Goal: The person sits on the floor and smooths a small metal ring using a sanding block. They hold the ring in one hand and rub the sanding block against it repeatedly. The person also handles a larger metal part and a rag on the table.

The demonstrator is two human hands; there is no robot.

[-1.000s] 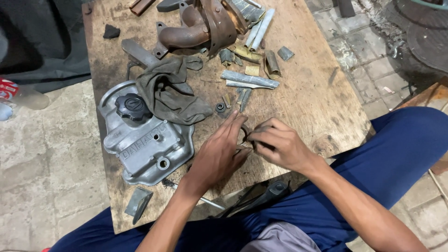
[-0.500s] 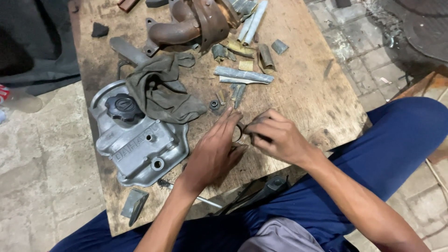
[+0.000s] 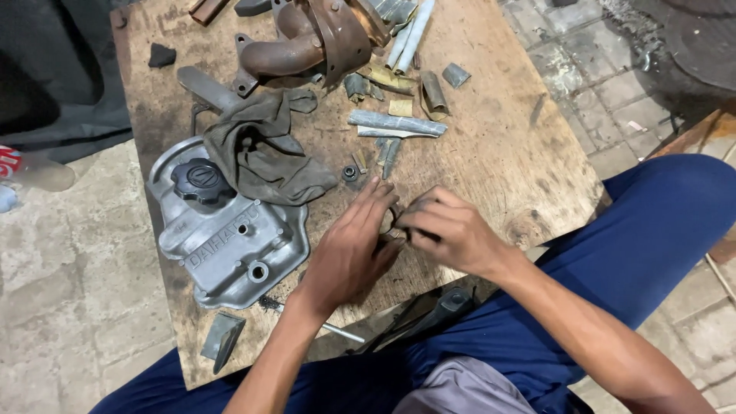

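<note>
Your left hand [image 3: 349,253] lies low with its palm down and its fingers stretched forward and a little spread. Your left arm comes up from the bottom edge, bare and nearly straight. Your right hand [image 3: 448,230] sits just beside it, touching it at the fingertips. Its fingers are curled in and pinched together. Your right arm reaches in from the lower right, bent at the wrist.

Both forearms are bare to the elbow, no sleeves, rings or watch showing. The hands [image 3: 406,238] look smudged with dark grime. Below the wooden worktop [image 3: 498,153], loose blue trousers [image 3: 644,230] cover the legs; a grey garment fold [image 3: 460,391] lies between them.
</note>
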